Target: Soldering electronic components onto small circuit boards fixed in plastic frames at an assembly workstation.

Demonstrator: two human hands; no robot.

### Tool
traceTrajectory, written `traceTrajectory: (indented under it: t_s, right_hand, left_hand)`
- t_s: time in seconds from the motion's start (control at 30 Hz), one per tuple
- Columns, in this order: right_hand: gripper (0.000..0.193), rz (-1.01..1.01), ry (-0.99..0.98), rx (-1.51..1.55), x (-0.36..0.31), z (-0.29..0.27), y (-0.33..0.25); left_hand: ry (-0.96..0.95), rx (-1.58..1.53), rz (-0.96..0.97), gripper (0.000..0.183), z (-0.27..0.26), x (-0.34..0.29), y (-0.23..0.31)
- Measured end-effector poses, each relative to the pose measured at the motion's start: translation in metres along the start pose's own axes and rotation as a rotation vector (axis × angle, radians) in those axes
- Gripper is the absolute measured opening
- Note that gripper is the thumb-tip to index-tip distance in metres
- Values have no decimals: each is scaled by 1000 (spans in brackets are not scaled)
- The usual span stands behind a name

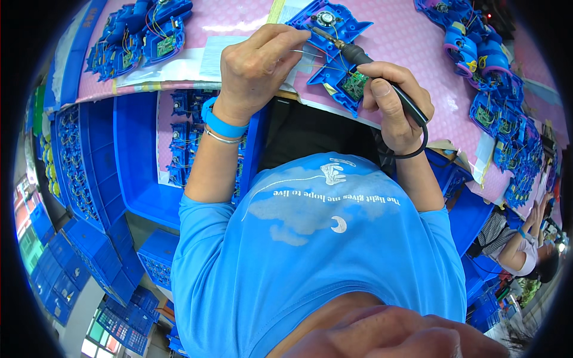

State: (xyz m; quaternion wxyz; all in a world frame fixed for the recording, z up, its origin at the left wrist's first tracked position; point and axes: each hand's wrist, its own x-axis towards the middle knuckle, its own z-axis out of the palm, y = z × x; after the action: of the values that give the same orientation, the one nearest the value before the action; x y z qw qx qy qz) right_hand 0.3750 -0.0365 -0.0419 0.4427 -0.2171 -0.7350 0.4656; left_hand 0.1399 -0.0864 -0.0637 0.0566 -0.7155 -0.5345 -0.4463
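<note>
My right hand (397,101) is wrapped round the black handle of a soldering iron (358,55), whose metal tip points up and left over a blue plastic housing (352,27). Inside that housing sit a round speaker (326,18) and a green circuit board (356,85), with thin wires between them. Close to the iron's tip, my left hand (259,62) has its thumb and fingers pinched together at the housing's left side. Thin wire runs by these fingertips, but what they pinch is hidden.
More wired blue housings lie at the table's left (164,45) and along its right side (495,77). Blue crates (134,179) with similar parts stand below the table edge at left. At far right another person (525,238) sits at the table.
</note>
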Motion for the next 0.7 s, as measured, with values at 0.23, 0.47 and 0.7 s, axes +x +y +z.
traceTrajectory:
  t_s: [0.23, 0.47, 0.7]
  right_hand:
    - [22, -19, 10, -9, -1, -2, -3]
    - [22, -21, 12, -5, -1, -2, -2]
    - [22, -20, 11, -16, 0, -2, -2]
  left_hand:
    - [-18, -2, 51, 26, -1, -3, 1]
    - [-47, 57, 83, 25, -1, -4, 0]
    - [15, 58, 166, 28, 1, 1, -1]
